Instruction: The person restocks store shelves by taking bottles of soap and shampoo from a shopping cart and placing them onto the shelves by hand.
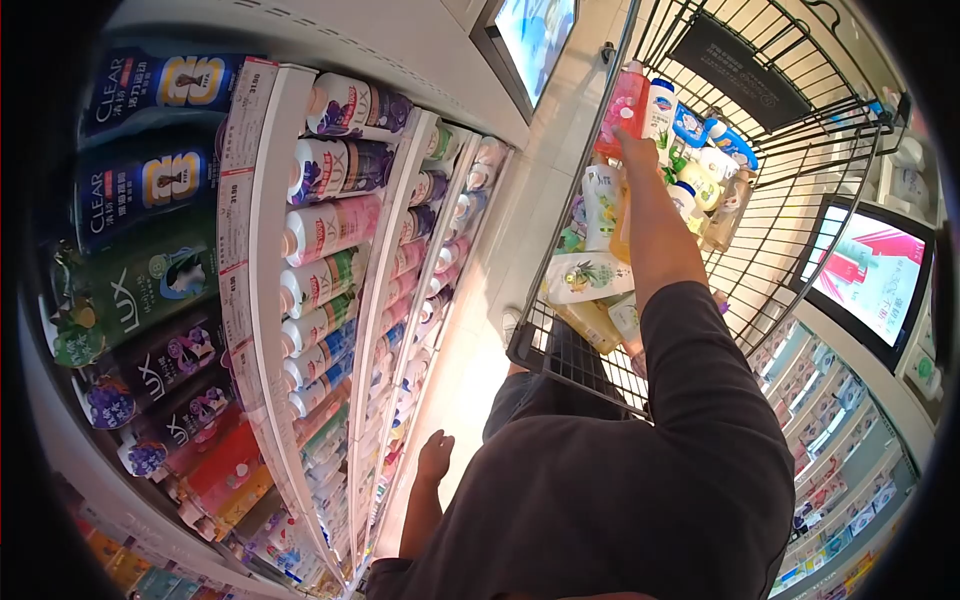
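Note:
My right hand (640, 150) reaches into the shopping cart (570, 365), its fingers closed around the lower part of a pink-red bottle (624, 108). Beside that bottle stands a white bottle with a dark blue cap (659, 108). Nearer to me in the cart lie a white bottle with a pineapple picture (590, 277), another white bottle (600, 207) and a yellow bottle (705, 183). Low on the left, next to the shelves, hangs my left hand (435, 456) with its fingers curled in; nothing shows in it.
Shelves (270, 200) packed with bottles run along my left, with LUX bottles (345, 170) and CLEAR bottles (150, 180) on them. A lit screen (865, 275) and more stocked shelves (840, 420) stand on the right. Another screen (535, 40) is ahead. Pale floor (470, 350) lies between shelves and cart.

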The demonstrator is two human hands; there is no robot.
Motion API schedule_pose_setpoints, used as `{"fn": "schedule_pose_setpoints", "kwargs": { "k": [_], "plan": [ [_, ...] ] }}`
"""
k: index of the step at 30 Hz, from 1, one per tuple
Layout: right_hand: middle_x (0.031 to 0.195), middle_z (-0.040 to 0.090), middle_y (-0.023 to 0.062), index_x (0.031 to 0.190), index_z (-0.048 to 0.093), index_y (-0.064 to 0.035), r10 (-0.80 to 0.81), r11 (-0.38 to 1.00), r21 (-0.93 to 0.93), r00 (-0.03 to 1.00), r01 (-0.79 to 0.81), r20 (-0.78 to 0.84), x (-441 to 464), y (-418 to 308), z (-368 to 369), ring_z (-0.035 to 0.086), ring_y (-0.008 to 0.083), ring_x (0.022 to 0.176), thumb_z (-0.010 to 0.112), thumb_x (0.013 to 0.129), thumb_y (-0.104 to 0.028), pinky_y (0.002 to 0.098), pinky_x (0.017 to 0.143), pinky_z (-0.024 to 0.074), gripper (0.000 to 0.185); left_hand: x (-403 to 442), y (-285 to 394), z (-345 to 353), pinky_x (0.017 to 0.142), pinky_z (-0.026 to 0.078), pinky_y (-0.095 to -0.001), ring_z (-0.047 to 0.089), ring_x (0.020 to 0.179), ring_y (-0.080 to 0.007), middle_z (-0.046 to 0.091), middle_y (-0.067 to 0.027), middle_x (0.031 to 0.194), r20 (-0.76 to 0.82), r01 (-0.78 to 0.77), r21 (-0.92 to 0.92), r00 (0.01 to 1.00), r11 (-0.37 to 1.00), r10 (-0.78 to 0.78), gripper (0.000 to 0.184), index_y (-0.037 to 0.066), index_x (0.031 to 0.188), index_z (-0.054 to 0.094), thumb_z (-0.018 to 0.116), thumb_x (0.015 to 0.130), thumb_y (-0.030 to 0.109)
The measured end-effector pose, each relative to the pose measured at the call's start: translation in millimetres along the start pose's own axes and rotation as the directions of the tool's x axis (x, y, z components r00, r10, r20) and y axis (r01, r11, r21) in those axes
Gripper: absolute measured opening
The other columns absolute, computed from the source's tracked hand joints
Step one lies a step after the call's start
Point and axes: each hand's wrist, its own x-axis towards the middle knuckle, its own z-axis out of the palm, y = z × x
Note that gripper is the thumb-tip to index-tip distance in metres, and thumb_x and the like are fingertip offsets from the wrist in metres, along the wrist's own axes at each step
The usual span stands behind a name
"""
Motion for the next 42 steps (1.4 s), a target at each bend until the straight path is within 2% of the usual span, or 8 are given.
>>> {"fn": "schedule_pose_setpoints", "kwargs": {
  "k": [6,8,11,19,24,29,35,42],
  "plan": [
    [0.112,0.067,0.0237,0.115,0.06,0.0115,-0.035,0.999,0.002,0.986,0.035,0.165,-1,-12,-17,0.066,0.0347,0.103,0.081,0.068,-0.049,0.0379,0.086,0.0526,0.08,18,31,-25,0.096,0.047,-0.0387,0.063,0.112,-0.0343,0.063,-0.0256,0.121,-0.12,-0.175,-0.069,0.979,0.982,0.166,0.055,-0.006,0.133,0.05,0.055,0.094,0.033],
    [0.101,0.069,0.0132,0.112,0.063,0.004,0.033,0.845,0.51,0.967,-0.161,0.251,-50,-38,-49,0.067,0.024,0.088,0.079,0.074,-0.043,0.0347,0.069,0.0541,0.063,15,38,-29,0.098,0.046,-0.0343,0.061,0.114,-0.0275,0.063,-0.0212,0.123,-0.104,-0.167,-0.114,0.982,0.979,0.156,0.053,-0.006,0.134,0.05,0.059,0.096,0.03],
    [0.091,0.067,0.0052,0.106,0.065,-0.0039,0.01,0.733,0.646,0.953,-0.214,0.304,-70,-27,-79,0.063,0.0142,0.075,0.077,0.079,-0.039,0.0284,0.056,0.0489,0.046,6,42,-30,0.097,0.046,-0.0343,0.062,0.113,-0.0272,0.063,-0.0212,0.123,-0.095,-0.203,-0.058,0.976,0.977,0.197,0.053,-0.005,0.135,0.05,0.058,0.096,0.03],
    [0.1,0.064,0.0049,0.112,0.06,-0.0037,-0.257,0.738,0.675,0.936,0.03,0.239,-231,13,-217,0.061,0.0138,0.08,0.071,0.084,-0.036,0.0299,0.074,0.0485,0.045,-10,109,-50,0.089,0.051,-0.0362,0.067,0.102,-0.0283,0.063,-0.0198,0.124,-0.04,-0.556,-0.042,0.831,0.83,0.555,0.055,-0.002,0.135,0.05,0.061,0.094,0.032],
    [0.103,0.064,0.0027,0.123,0.056,-0.0002,-0.593,0.644,0.707,0.774,0.292,0.221,-372,11,-252,0.057,0.0104,0.089,0.072,0.083,-0.027,0.0277,0.081,0.0465,0.051,-41,160,-84,0.098,0.048,-0.0366,0.062,0.114,-0.0278,0.059,-0.0177,0.131,-0.083,-0.801,-0.23,0.582,0.552,0.809,0.058,0.0,0.139,0.046,0.064,0.094,0.031],
    [0.123,0.061,0.0084,0.135,0.046,0.0025,-0.776,0.57,0.779,0.485,0.263,0.404,-503,-3,-233,0.06,0.0188,0.111,0.078,0.076,-0.028,0.033,0.099,0.0452,0.073,-131,170,-140,0.105,0.042,-0.0382,0.051,0.123,-0.0226,0.048,-0.014,0.142,-0.188,-0.831,-0.531,0.306,0.165,0.933,0.073,0.007,0.153,0.022,0.064,0.095,0.017],
    [0.13,0.056,0.0111,0.14,0.042,0.0031,-0.704,0.699,0.65,0.126,0.297,0.699,-594,-6,-189,0.054,0.0193,0.12,0.081,0.075,-0.023,0.034,0.102,0.0441,0.08,-186,108,-182,0.099,0.046,-0.0359,0.054,0.119,-0.0231,0.052,-0.0155,0.135,-0.454,-0.79,-0.611,0.292,-0.056,0.842,0.09,0.003,0.15,0.027,0.078,0.083,0.036],
    [0.135,0.051,0.0172,0.144,0.039,0.0005,-0.703,0.424,0.602,-0.173,0.676,0.69,-630,-34,-145,0.051,0.026,0.127,0.076,0.081,-0.026,0.0373,0.107,0.0391,0.079,-175,43,-195,0.099,0.047,-0.0362,0.055,0.118,-0.0203,0.056,-0.0121,0.127,-0.679,-0.792,-0.596,0.409,-0.132,0.61,0.08,-0.001,0.139,0.037,0.083,0.078,0.023]
  ]
}}
